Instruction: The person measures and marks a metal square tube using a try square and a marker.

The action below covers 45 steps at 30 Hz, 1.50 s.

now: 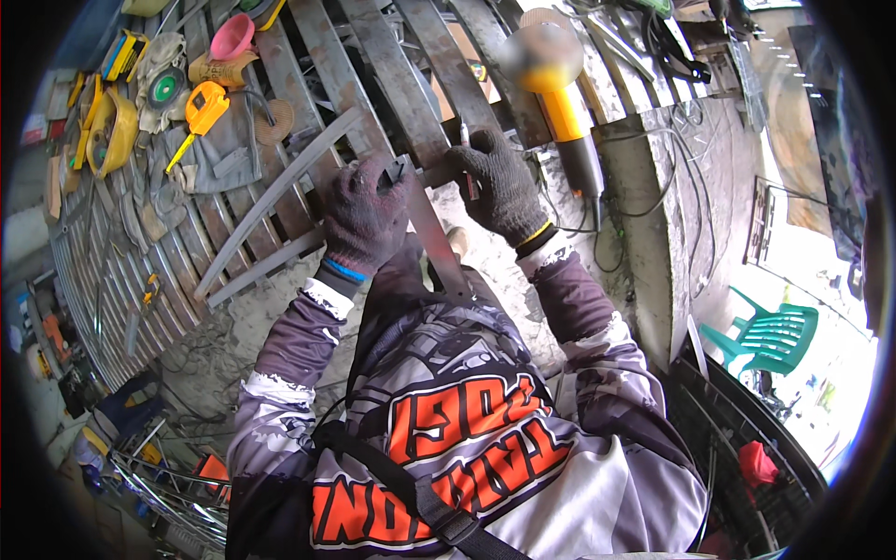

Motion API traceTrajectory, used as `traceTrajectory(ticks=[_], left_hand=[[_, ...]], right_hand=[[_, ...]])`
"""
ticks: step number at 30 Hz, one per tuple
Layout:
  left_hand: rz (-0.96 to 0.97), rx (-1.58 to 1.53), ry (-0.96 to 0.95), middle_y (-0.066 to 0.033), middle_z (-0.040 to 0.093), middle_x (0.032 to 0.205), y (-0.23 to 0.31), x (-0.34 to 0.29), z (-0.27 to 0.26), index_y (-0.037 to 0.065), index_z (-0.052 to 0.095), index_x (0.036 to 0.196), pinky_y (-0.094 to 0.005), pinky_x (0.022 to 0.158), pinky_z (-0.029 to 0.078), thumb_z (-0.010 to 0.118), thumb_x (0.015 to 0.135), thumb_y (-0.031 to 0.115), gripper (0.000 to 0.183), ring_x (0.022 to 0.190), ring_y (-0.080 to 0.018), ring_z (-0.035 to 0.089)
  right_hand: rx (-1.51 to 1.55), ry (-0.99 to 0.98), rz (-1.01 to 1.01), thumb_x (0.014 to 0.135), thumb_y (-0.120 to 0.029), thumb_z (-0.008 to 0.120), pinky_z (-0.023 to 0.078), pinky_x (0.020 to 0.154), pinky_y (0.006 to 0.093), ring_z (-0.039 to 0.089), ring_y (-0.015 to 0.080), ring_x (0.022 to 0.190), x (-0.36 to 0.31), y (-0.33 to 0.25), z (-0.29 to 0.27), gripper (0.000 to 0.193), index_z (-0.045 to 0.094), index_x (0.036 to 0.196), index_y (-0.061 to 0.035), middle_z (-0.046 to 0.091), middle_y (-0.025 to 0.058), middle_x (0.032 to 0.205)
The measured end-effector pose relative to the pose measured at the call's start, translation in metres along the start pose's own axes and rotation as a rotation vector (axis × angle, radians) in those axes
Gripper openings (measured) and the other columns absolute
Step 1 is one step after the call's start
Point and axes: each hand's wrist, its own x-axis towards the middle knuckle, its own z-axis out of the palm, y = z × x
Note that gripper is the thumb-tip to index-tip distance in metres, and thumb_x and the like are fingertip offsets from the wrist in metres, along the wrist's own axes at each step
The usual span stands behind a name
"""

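My left hand (366, 213), in a dark knitted glove, is closed round a grey steel bar (271, 268) at the edge of the slatted metal table (350, 70). A dark metal end (396, 172) shows beside its fingers. My gloved right hand (504, 189) pinches a thin white pen-like stick (465, 136), held upright near the slat ends. Between my hands a flat metal strip (437, 238) points toward my body. Another long grey bar (275, 201) lies aslant across the slats, left of my left hand.
A yellow and grey angle grinder (566, 107) lies right of my right hand, its cable trailing. At the left are a yellow tape measure (206, 107), a pink bowl (232, 36) and a disc (166, 88). A green plastic chair (770, 336) stands at the right.
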Motion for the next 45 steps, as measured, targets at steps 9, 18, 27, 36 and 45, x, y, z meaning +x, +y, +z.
traceTrajectory(ticks=[9,18,27,36,45], left_hand=[[0.039,-0.006,-0.062,-0.0160,0.061,0.132,-0.005,0.005,-0.002,0.015,0.073,0.125,-0.0551,0.093,0.052,0.074,0.076,0.015,0.049,0.113,-0.0420,0.062],[0.099,-0.002,-0.030,-0.0175,0.060,0.133,-0.008,0.009,0.008,0.015,0.070,0.122,-0.0557,0.097,0.051,0.076,0.075,0.014,0.048,0.115,-0.0428,0.061],[0.053,-0.050,0.087,-0.0144,0.061,0.121,-0.026,-0.001,0.014,0.016,0.062,0.113,-0.0532,0.091,0.052,0.071,0.079,0.002,0.038,0.109,-0.0405,0.063],[-0.439,0.068,0.395,-0.0177,0.065,0.113,-0.105,-0.006,-0.079,0.009,0.064,0.112,-0.0515,0.098,0.050,0.068,0.090,0.011,0.023,0.110,-0.0414,0.062],[-0.980,0.148,0.515,-0.0214,0.067,0.113,-0.250,-0.075,-0.116,0.007,0.061,0.118,-0.0504,0.095,0.052,0.074,0.091,0.021,0.033,0.108,-0.0422,0.066]], right_hand=[[0.113,0.036,-0.009,0.076,-0.007,0.075,0.058,0.087,0.0477,0.068,0.0418,0.108,-0.006,0.018,0.001,0.051,0.068,0.126,-0.0148,0.064,0.0163,0.119],[0.165,0.053,-0.007,0.075,-0.007,0.077,0.056,0.091,0.0503,0.064,0.0458,0.112,-0.007,0.022,0.000,0.052,0.068,0.125,-0.0145,0.062,0.0208,0.120],[0.099,0.047,-0.047,0.079,-0.002,0.071,0.053,0.083,0.0500,0.065,0.0442,0.102,0.002,0.016,0.002,0.041,0.070,0.120,-0.0101,0.063,0.0190,0.112],[-0.025,0.018,-0.049,0.084,-0.004,0.071,0.055,0.085,0.0496,0.065,0.0433,0.102,-0.003,0.015,-0.003,0.033,0.070,0.117,-0.0088,0.064,0.0189,0.108],[-0.056,-0.003,-0.026,0.084,-0.003,0.071,0.056,0.088,0.0484,0.067,0.0434,0.105,0.007,0.004,-0.005,0.036,0.069,0.120,-0.0087,0.064,0.0189,0.115]])
